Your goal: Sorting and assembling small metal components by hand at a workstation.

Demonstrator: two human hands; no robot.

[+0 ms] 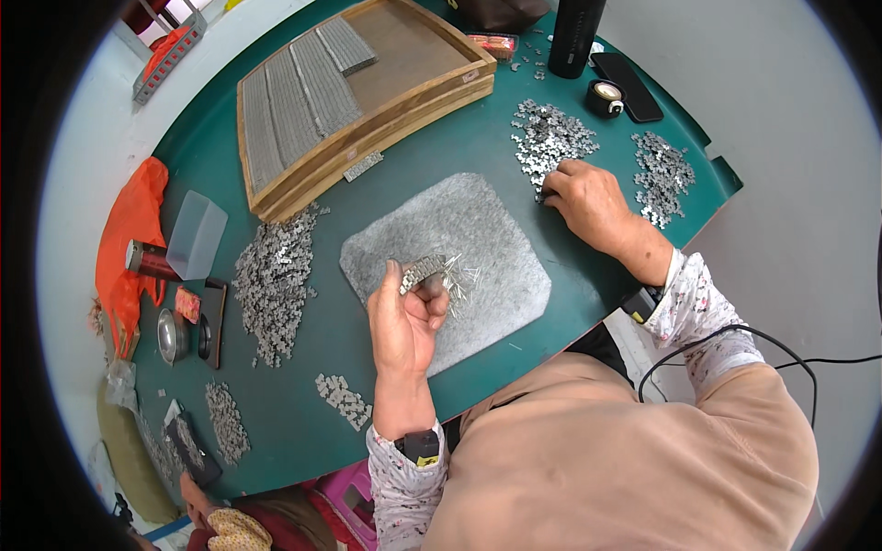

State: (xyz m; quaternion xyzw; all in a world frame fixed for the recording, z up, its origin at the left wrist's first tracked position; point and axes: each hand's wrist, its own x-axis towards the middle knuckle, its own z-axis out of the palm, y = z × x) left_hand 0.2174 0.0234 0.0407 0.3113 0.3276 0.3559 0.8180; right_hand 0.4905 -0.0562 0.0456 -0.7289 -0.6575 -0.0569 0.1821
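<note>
My left hand (pixel 404 321) is closed around a short row of small linked metal pieces (pixel 424 270), held between thumb and fingers above a grey felt pad (pixel 496 239). Thin metal pins (pixel 469 283) lie loose on the felt beside those fingers. At the near edge of a heap of small shiny metal pieces (pixel 556 133), my right hand (pixel 593 209) has its fingertips pinched together. What is between them, if anything, is hidden. A small finished strip (pixel 364 166) of the same metal rests near the tray's front edge.
A wooden tray (pixel 395 124) with rows of metal strips stands at the back. More metal pieces are heaped at left (pixel 276 285) and far right (pixel 661 179). A black bottle (pixel 575 37), tape measure (pixel 605 98) and phone (pixel 628 87) stand back right. Another person's hand (pixel 195 500) shows lower left.
</note>
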